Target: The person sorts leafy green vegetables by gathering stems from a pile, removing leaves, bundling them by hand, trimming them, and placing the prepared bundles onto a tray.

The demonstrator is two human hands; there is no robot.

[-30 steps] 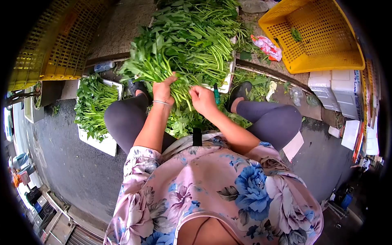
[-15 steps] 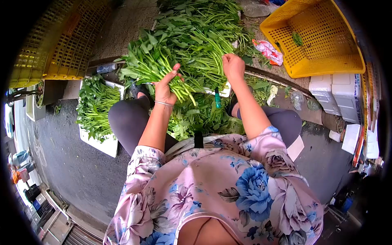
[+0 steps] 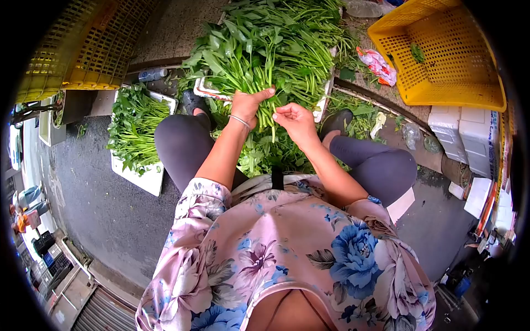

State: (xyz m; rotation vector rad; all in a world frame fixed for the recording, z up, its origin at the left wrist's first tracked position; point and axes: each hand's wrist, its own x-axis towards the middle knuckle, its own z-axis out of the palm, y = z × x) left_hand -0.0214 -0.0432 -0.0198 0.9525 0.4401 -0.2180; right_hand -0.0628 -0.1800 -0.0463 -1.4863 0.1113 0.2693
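My left hand (image 3: 248,107) is wrapped round a bunch of leafy green stems (image 3: 245,74), its leaves pointing away from me and the cut ends toward me. Close beside it, on the right, my right hand (image 3: 295,121) has its thumb and fingers pinched at the stem ends. Beyond both hands lies a large pile of the same greens (image 3: 303,49), on a white board whose edge (image 3: 207,91) shows at the left. More loose leaves (image 3: 270,151) lie below my hands, between my legs.
Bundled greens (image 3: 135,129) rest on a white foam lid (image 3: 141,179) at the left. A yellow crate (image 3: 447,60) stands upper right, above white foam boxes (image 3: 464,132). Other yellow crates (image 3: 105,44) are upper left. A red-and-white bag (image 3: 378,66) lies near the pile.
My left hand has moved right with the bunch, now more upright. My right hand has come down and left from the pile to the stem ends. The view has shifted slightly.
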